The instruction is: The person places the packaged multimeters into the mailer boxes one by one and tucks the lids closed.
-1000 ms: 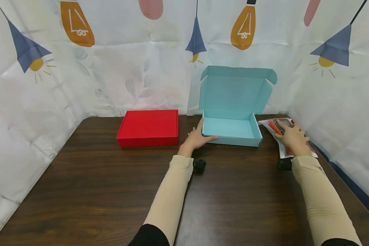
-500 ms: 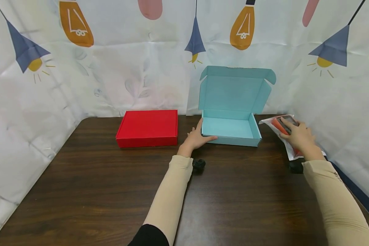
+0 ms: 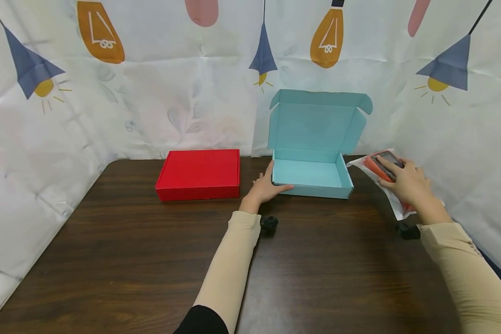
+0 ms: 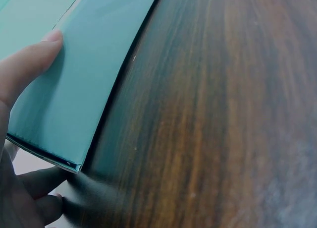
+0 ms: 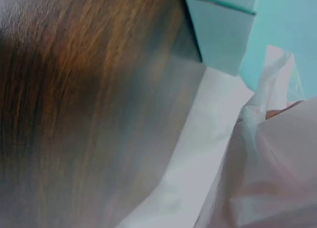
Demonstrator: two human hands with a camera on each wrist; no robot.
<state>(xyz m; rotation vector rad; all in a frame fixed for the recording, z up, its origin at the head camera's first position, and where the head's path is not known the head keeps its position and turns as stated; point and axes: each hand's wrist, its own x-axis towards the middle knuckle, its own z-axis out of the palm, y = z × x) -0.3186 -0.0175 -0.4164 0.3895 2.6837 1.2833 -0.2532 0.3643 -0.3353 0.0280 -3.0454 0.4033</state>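
The left hand grips the open turquoise cardboard box by its front corner; the right hand grasps a crinkled plastic packet near the wood-grain tabletop's right edge.

The head camera looks down across the tabletop to its far edge; close wrist views share the blue box.

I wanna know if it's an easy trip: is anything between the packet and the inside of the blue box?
Just the right wall of the blue box, on the side facing the packet. The lid stands open at the back, and the left hand holds the box on its left.
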